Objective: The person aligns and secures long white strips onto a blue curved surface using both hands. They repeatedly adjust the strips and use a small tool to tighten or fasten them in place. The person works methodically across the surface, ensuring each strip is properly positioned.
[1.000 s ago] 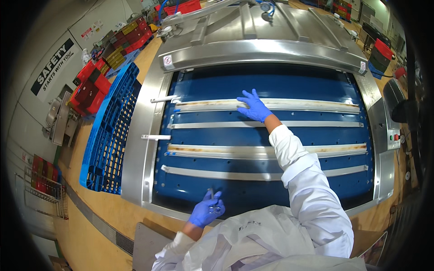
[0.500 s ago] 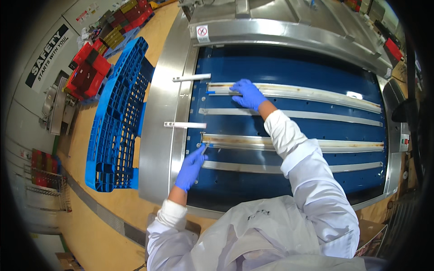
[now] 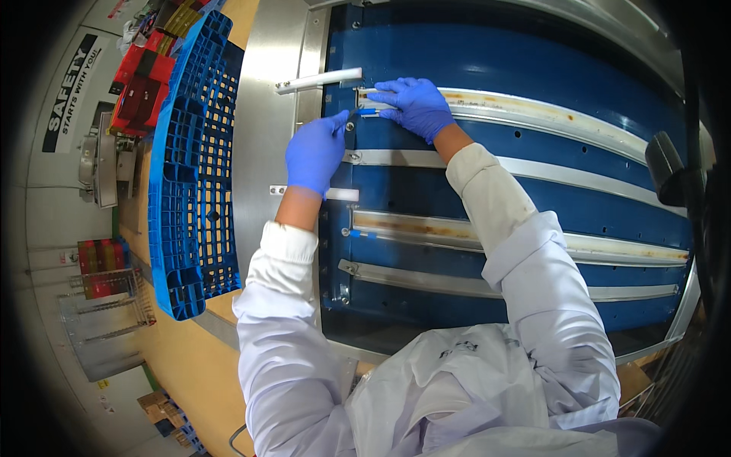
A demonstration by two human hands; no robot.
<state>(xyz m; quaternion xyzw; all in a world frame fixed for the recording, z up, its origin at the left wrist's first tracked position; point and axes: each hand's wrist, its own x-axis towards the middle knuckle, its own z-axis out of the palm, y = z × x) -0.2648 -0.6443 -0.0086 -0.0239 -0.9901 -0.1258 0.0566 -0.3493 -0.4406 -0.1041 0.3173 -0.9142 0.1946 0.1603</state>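
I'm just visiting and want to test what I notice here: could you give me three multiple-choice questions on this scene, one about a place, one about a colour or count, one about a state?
1. Where does the blue pallet lie?
A. To the left of the machine
B. On top of the blue belt
C. Behind the person

2. What colour are the gloves?
A. White
B. Blue
C. Black

3. What is the right hand doing?
A. Hanging free at the side
B. Resting on the end of the top rail
C. Gripping the pallet

Answers:
1 A, the pallet stands beside the steel frame at the left.
2 B, both the left hand and the right wear blue gloves.
3 B, its fingers lie on the rail's left end, with the left hand close by at the belt edge.
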